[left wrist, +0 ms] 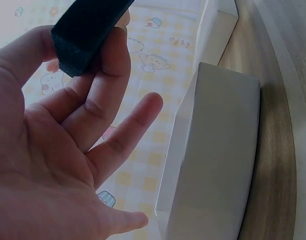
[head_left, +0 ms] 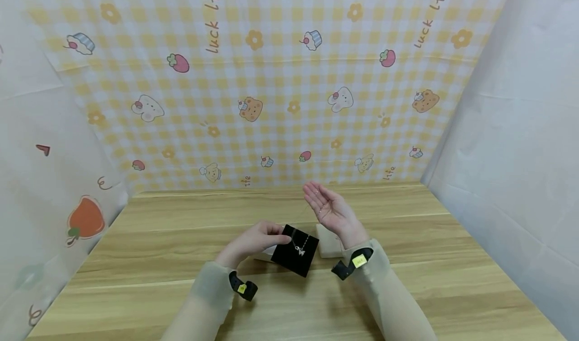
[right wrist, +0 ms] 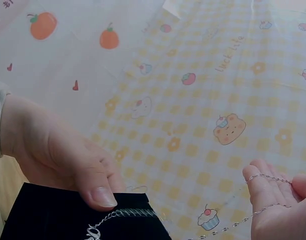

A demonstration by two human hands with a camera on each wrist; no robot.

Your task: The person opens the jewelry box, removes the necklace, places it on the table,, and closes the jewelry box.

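Note:
My left hand pinches the edge of a black velvety jewelry pad between thumb and fingers. On the pad's face hangs a silver necklace pendant, bow-like in shape. The left wrist view shows the pad edge-on as a thick dark block, the little finger held apart from it. My right hand is raised palm up beyond the pad, fingers straight. Across its fingers and palm runs the thin silver necklace chain, which trails back toward the pad in the right wrist view.
One white box part lies on the wooden table below my right wrist. Another white box part sits partly hidden behind the pad and left hand. A checked cloth stands behind the table, with pale cloth on both sides.

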